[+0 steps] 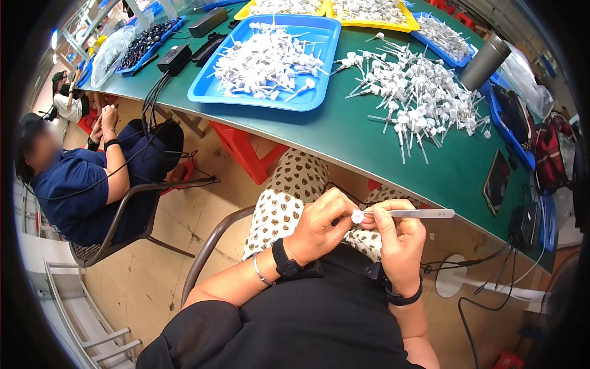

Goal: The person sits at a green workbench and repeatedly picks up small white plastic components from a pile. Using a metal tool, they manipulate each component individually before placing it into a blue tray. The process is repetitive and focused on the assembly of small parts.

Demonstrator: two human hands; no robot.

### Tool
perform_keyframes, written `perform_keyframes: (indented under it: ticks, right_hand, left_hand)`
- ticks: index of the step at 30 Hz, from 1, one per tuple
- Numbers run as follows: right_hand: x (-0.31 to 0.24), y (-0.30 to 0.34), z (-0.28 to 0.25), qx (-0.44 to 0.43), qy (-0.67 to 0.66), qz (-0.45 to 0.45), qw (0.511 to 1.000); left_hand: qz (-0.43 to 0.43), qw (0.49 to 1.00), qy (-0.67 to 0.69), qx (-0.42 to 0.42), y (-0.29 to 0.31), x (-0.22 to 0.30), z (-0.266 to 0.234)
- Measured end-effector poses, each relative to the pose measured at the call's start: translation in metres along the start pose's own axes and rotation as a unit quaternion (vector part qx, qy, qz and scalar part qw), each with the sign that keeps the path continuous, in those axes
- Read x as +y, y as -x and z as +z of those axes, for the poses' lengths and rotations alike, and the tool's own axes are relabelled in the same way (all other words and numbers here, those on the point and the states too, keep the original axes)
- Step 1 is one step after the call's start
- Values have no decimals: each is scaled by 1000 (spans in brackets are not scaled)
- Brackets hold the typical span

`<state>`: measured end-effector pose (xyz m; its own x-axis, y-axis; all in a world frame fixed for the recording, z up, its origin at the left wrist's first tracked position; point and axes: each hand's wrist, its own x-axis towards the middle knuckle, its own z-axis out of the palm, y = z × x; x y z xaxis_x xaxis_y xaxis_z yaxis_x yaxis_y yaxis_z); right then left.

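Above my lap, my left hand [321, 222] is closed, pinching a small round white plastic part [357, 216] at its fingertips. My right hand [399, 241] grips a pair of metal tweezers [425, 213] between thumb and fingers. The broad end of the tweezers points right, and the narrow end reaches the white part; whether the tips touch it I cannot tell. On the green table [289, 130] beyond my hands, a blue tray [206, 92] holds many white plastic pieces with thin stems. A loose pile of similar pieces [424, 92] lies to its right.
A phone [496, 182] and a dark metal bottle [485, 63] are on the table's right side. Cables hang below a black box [524, 222]. At left, another person [80, 178] sits on a chair. A red stool [243, 147] stands under the table.
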<state>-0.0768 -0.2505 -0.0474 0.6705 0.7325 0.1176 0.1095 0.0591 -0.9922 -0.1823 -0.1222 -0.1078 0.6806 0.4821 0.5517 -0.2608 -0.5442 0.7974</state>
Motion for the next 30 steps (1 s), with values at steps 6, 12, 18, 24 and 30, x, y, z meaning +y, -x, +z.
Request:
perform_keyframes:
  ticks: [6, 12, 18, 24, 30]
  right_hand:
    - [1, 1, 9, 66, -6, -96, 993]
    - [13, 3, 8, 51, 57, -150, 986]
    - [19, 2, 11, 48, 64, -157, 984]
    - [21, 0, 11, 51, 49, -139, 988]
    - [19, -1, 11, 47, 50, -140, 988]
  left_hand:
    - [-115, 990, 84, 14, -2, 2, 4]
    - [-83, 995, 51, 9, -5, 7, 1]
    - [-87, 994, 58, -4, -1, 2, 1]
    - [-79, 996, 43, 4, -3, 5, 2]
    - [-84, 995, 49, -10, -2, 3, 0]
